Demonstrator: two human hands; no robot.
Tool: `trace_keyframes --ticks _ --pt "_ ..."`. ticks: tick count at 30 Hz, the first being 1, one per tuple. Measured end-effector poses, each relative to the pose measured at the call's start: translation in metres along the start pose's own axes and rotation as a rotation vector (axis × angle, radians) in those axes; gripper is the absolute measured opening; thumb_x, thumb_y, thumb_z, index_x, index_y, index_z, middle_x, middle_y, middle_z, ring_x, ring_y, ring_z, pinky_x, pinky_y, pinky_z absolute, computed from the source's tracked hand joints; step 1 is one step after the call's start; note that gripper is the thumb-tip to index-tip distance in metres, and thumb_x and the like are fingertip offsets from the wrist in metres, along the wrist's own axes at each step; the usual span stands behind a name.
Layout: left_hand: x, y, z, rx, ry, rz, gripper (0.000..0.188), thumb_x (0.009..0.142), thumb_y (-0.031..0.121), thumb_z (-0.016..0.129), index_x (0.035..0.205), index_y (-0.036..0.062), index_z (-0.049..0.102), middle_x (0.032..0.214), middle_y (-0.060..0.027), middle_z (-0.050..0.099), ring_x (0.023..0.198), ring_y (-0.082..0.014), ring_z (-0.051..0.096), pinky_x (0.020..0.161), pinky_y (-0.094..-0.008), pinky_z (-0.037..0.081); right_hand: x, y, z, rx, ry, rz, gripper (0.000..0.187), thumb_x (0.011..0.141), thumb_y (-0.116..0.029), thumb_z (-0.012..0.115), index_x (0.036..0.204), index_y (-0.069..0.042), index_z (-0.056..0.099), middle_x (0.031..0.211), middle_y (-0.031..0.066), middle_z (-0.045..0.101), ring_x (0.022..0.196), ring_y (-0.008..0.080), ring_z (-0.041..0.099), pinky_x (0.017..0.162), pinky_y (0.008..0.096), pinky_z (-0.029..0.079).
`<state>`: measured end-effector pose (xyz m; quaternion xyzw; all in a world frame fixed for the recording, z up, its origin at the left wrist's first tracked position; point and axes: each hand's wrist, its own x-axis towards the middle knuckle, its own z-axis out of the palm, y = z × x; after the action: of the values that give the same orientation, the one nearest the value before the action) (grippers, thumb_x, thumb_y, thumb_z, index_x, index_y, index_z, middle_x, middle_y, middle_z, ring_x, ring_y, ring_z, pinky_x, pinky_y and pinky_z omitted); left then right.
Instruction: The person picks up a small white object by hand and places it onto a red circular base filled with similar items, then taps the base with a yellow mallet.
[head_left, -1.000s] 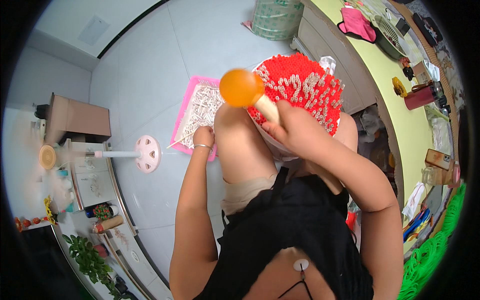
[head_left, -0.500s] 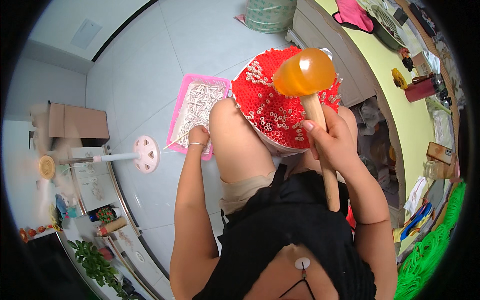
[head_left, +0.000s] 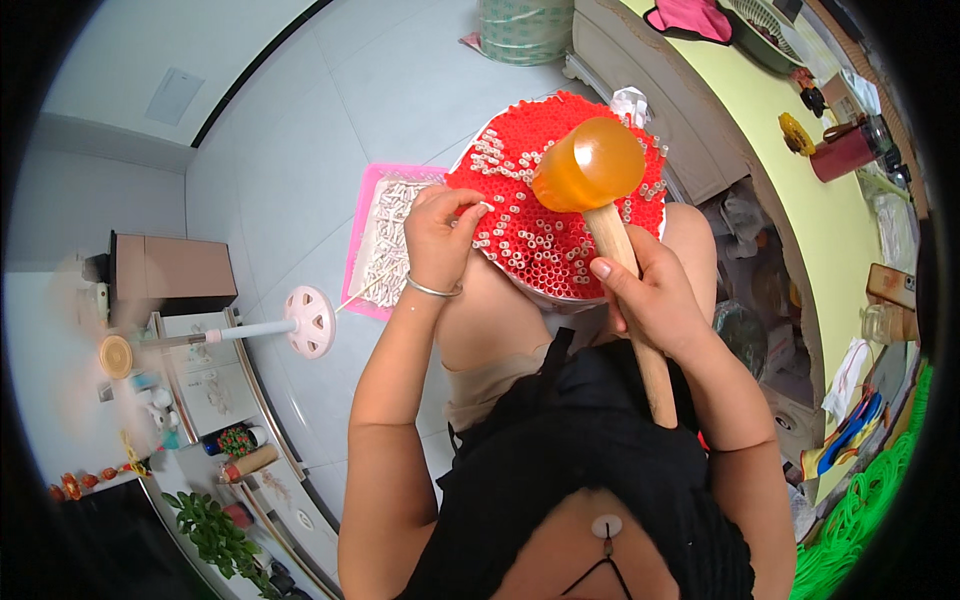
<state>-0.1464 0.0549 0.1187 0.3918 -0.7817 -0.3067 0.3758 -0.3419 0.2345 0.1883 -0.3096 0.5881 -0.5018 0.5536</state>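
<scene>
A round red disc [head_left: 560, 215] packed with upright red tubes, several capped in white, rests on my knees. My right hand [head_left: 655, 295] grips the wooden handle of a mallet [head_left: 590, 165] whose translucent orange head hovers over the disc. My left hand [head_left: 440, 235] pinches a small white piece at the disc's left edge; a bangle circles its wrist.
A pink tray [head_left: 365, 235] of small white pieces lies on the grey tiled floor to my left. A white fan base with pole [head_left: 305, 322] stands nearby. A green woven basket [head_left: 525, 25] sits ahead. Yellow-green counter [head_left: 800, 190] with clutter runs along the right.
The mallet has swung from above my left knee across to the right and now stands upright over the disc. My left hand has lifted from my knee to the disc's edge.
</scene>
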Motion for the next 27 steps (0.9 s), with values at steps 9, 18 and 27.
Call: trace_keyframes --ticks 9,18,27 --pt "0.008 0.015 0.004 0.387 -0.054 0.375 0.010 0.074 0.003 0.073 0.083 0.0027 0.070 0.077 -0.0119 0.064 0.079 -0.0310 0.058 0.074 -0.0411 0.048 0.000 0.002 -0.002 0.010 -0.030 0.014 0.028 0.097 -0.019 0.063 0.112 0.002 0.053 0.069 0.0007 0.055 0.046 0.0067 0.049 0.041 0.0226 0.040" --pt "0.008 -0.024 -0.019 -0.209 0.048 -0.073 0.036 0.077 0.013 0.082 0.110 0.0032 0.072 0.089 -0.0051 0.068 0.085 -0.0156 0.063 0.076 -0.0286 0.051 0.010 -0.027 0.019 -0.298 -0.083 -0.099 0.033 0.093 -0.026 0.067 0.107 0.002 0.056 0.072 0.0107 0.060 0.052 0.0191 0.057 0.049 0.0336 0.046" --pt "-0.077 -0.285 -0.046 0.820 -0.474 -0.589 0.023 0.072 0.017 0.072 0.094 0.0116 0.077 0.104 -0.0193 0.071 0.097 -0.0337 0.068 0.088 -0.0417 0.054 0.047 -0.034 0.044 -1.026 -0.125 -0.259 0.036 0.092 -0.029 0.066 0.101 0.002 0.050 0.080 0.0266 0.063 0.074 0.0451 0.063 0.066 0.0499 0.049"
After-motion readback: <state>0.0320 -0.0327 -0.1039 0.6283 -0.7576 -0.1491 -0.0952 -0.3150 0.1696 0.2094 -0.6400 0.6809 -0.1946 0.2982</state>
